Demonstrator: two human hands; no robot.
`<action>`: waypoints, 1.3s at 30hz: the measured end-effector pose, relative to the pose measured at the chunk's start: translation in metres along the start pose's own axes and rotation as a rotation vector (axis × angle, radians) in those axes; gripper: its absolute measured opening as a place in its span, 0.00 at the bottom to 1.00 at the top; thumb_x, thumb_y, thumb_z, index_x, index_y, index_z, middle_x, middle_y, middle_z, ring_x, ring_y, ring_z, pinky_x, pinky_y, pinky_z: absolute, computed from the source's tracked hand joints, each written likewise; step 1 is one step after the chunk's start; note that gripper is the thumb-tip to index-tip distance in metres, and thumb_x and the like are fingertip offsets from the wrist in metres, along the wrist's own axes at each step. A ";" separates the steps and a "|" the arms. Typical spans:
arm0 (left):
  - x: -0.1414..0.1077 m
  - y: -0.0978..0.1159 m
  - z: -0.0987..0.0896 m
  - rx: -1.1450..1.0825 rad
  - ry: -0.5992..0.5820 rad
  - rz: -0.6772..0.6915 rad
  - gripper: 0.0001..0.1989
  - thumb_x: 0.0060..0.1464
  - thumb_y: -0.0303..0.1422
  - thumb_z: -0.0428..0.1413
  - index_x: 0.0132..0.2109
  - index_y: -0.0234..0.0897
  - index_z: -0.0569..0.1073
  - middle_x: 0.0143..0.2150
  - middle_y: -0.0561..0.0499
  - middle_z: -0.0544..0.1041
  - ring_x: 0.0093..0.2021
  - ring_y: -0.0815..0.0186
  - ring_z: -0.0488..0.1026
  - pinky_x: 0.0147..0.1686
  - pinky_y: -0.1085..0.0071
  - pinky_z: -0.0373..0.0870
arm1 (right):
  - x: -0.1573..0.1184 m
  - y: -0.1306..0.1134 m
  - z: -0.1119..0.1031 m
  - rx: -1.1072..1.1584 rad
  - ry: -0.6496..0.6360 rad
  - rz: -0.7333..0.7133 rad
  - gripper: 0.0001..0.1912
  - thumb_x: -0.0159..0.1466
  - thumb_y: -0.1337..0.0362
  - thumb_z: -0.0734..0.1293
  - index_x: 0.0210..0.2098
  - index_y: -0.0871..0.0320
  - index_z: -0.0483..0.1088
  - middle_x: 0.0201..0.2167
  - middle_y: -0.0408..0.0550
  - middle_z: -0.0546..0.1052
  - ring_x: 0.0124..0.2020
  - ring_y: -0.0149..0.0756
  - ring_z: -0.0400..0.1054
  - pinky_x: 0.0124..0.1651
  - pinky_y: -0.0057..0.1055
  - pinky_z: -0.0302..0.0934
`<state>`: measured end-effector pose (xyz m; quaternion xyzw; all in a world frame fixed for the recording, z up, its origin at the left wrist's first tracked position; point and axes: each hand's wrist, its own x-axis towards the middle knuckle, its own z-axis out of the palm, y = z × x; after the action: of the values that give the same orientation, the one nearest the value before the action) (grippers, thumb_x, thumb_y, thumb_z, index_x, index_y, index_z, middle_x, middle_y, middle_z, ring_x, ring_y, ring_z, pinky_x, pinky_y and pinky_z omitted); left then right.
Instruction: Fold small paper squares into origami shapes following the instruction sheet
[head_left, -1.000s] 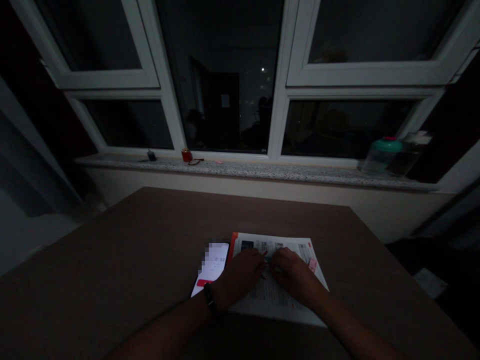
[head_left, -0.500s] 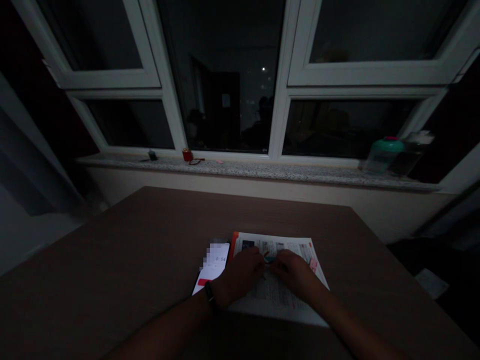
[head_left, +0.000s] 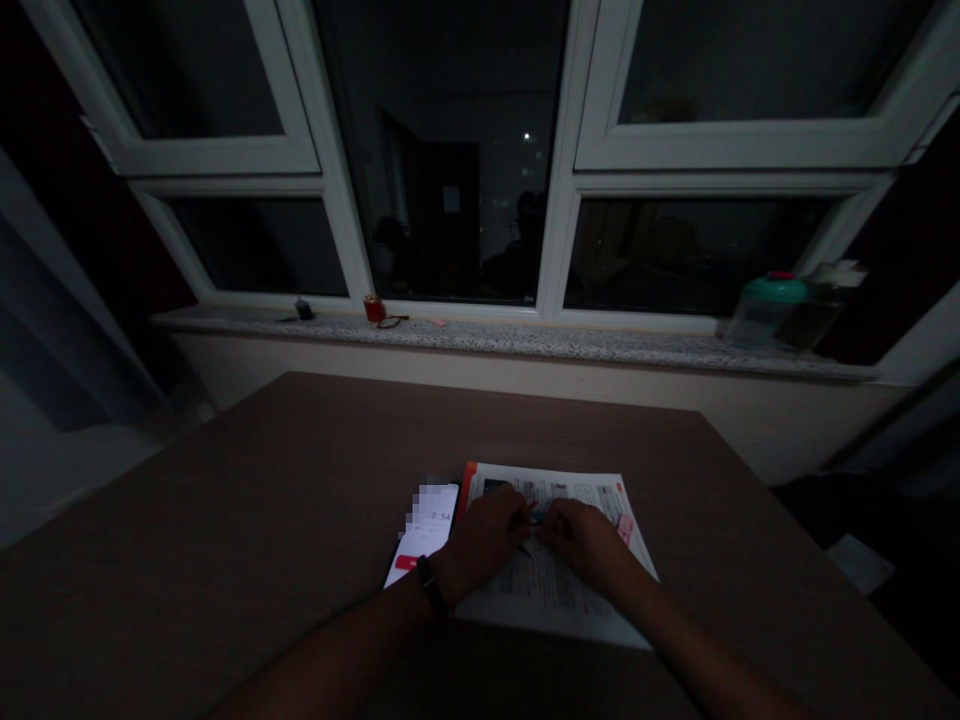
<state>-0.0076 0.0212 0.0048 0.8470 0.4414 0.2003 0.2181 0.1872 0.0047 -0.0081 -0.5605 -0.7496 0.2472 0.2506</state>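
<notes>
My left hand (head_left: 495, 525), with a dark band on its wrist, is closed over the left part of a printed sheet or booklet (head_left: 555, 610). A thin pen-like thing shows at its fingers, with a dark pointed end (head_left: 524, 549) sticking out below. My right hand (head_left: 577, 530) is closed in a pinch just to the right, its fingertips close to those of the left. Something small and dark (head_left: 536, 519) lies between the two sets of fingertips; dim light hides what it is. A small pink piece (head_left: 625, 528) rests on the page beside my right hand.
A lit phone (head_left: 429, 530) lies left of the paper on the brown table (head_left: 300, 480). Behind, the stone windowsill (head_left: 510, 340) carries a small red jar (head_left: 374, 309), a small dark bottle (head_left: 303, 309) and a container with a green lid (head_left: 772, 300).
My hands have shifted slightly while staying close together over the page. The dark pointed end below my left fingers shows more plainly now. The phone and paper lie as before.
</notes>
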 end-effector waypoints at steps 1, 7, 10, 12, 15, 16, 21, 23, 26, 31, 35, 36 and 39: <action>0.000 0.000 0.000 0.003 0.000 0.002 0.04 0.58 0.25 0.60 0.40 0.36 0.73 0.41 0.52 0.73 0.41 0.66 0.71 0.40 0.73 0.65 | 0.000 0.000 0.000 -0.005 0.005 -0.003 0.04 0.60 0.65 0.69 0.28 0.56 0.71 0.26 0.42 0.74 0.28 0.34 0.68 0.31 0.28 0.54; -0.001 0.003 -0.001 0.037 -0.021 0.019 0.04 0.61 0.24 0.56 0.42 0.35 0.74 0.43 0.51 0.73 0.43 0.65 0.72 0.41 0.72 0.65 | 0.000 0.002 0.002 -0.025 0.022 -0.014 0.05 0.61 0.65 0.68 0.28 0.56 0.70 0.26 0.42 0.74 0.30 0.35 0.68 0.32 0.28 0.53; -0.001 0.005 0.000 0.062 -0.031 0.020 0.06 0.63 0.24 0.54 0.39 0.35 0.75 0.41 0.50 0.73 0.41 0.65 0.72 0.41 0.71 0.65 | 0.000 0.001 0.002 -0.056 0.029 -0.014 0.05 0.61 0.65 0.68 0.28 0.56 0.69 0.27 0.43 0.74 0.30 0.35 0.68 0.33 0.28 0.53; -0.001 0.005 0.001 0.077 -0.034 0.023 0.08 0.64 0.25 0.53 0.37 0.34 0.75 0.40 0.50 0.73 0.40 0.65 0.72 0.41 0.70 0.65 | 0.001 0.001 0.003 -0.068 0.030 -0.023 0.05 0.62 0.66 0.68 0.29 0.56 0.69 0.28 0.42 0.74 0.31 0.35 0.68 0.33 0.28 0.53; -0.001 0.005 0.001 0.094 -0.041 0.041 0.09 0.66 0.25 0.51 0.38 0.35 0.75 0.41 0.50 0.73 0.41 0.64 0.71 0.42 0.69 0.65 | 0.000 0.001 0.002 -0.081 0.038 -0.043 0.05 0.62 0.66 0.68 0.29 0.55 0.68 0.29 0.42 0.74 0.32 0.36 0.68 0.34 0.28 0.53; -0.002 0.004 0.001 0.095 -0.046 0.050 0.10 0.66 0.25 0.50 0.39 0.35 0.75 0.42 0.50 0.73 0.42 0.64 0.71 0.43 0.69 0.65 | 0.000 0.001 0.001 -0.091 0.039 -0.052 0.05 0.62 0.66 0.68 0.30 0.55 0.67 0.29 0.43 0.74 0.33 0.36 0.68 0.34 0.28 0.53; -0.005 -0.001 -0.003 0.129 -0.075 0.122 0.11 0.66 0.23 0.49 0.43 0.38 0.76 0.44 0.49 0.72 0.44 0.64 0.70 0.44 0.70 0.65 | -0.002 0.002 -0.003 -0.157 0.008 -0.117 0.04 0.63 0.69 0.67 0.32 0.55 0.68 0.33 0.44 0.73 0.38 0.39 0.68 0.40 0.31 0.54; -0.007 -0.004 -0.005 0.162 -0.085 0.163 0.12 0.66 0.23 0.49 0.46 0.39 0.76 0.45 0.49 0.72 0.44 0.63 0.69 0.45 0.69 0.65 | -0.003 0.004 -0.005 -0.166 -0.012 -0.155 0.04 0.63 0.71 0.66 0.33 0.55 0.68 0.35 0.45 0.73 0.41 0.40 0.67 0.43 0.33 0.55; -0.009 -0.006 -0.007 0.197 -0.101 0.207 0.15 0.66 0.23 0.49 0.51 0.42 0.76 0.45 0.49 0.72 0.47 0.62 0.69 0.47 0.67 0.65 | -0.006 0.008 -0.008 -0.151 -0.036 -0.200 0.06 0.64 0.72 0.63 0.35 0.55 0.69 0.37 0.45 0.73 0.43 0.40 0.66 0.45 0.34 0.55; -0.008 -0.005 -0.011 0.216 -0.111 0.209 0.15 0.67 0.24 0.48 0.52 0.43 0.76 0.44 0.49 0.72 0.46 0.61 0.69 0.46 0.67 0.64 | -0.013 0.012 -0.014 -0.109 -0.029 -0.237 0.06 0.67 0.70 0.61 0.36 0.55 0.69 0.37 0.46 0.72 0.43 0.40 0.65 0.46 0.35 0.56; -0.005 -0.005 -0.015 0.180 -0.150 0.233 0.11 0.66 0.28 0.53 0.50 0.43 0.77 0.43 0.50 0.72 0.45 0.62 0.69 0.44 0.69 0.64 | -0.012 0.010 -0.012 -0.088 0.005 -0.230 0.07 0.67 0.69 0.61 0.34 0.55 0.68 0.34 0.46 0.72 0.40 0.39 0.66 0.44 0.34 0.57; -0.005 -0.006 -0.016 0.171 -0.159 0.234 0.10 0.65 0.28 0.54 0.50 0.43 0.77 0.44 0.50 0.72 0.46 0.62 0.70 0.45 0.69 0.64 | -0.010 0.009 -0.010 -0.099 0.013 -0.215 0.06 0.66 0.69 0.62 0.33 0.55 0.68 0.34 0.45 0.72 0.40 0.39 0.66 0.43 0.34 0.57; -0.004 -0.007 -0.016 0.166 -0.155 0.215 0.10 0.64 0.27 0.55 0.50 0.42 0.77 0.44 0.50 0.72 0.46 0.63 0.70 0.45 0.69 0.64 | -0.005 0.004 -0.004 -0.168 0.034 -0.157 0.05 0.65 0.65 0.66 0.31 0.56 0.68 0.33 0.46 0.72 0.38 0.40 0.66 0.43 0.35 0.56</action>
<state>-0.0228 0.0241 0.0132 0.9174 0.3452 0.1194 0.1578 0.1938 0.0011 -0.0084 -0.5233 -0.8049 0.1537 0.2340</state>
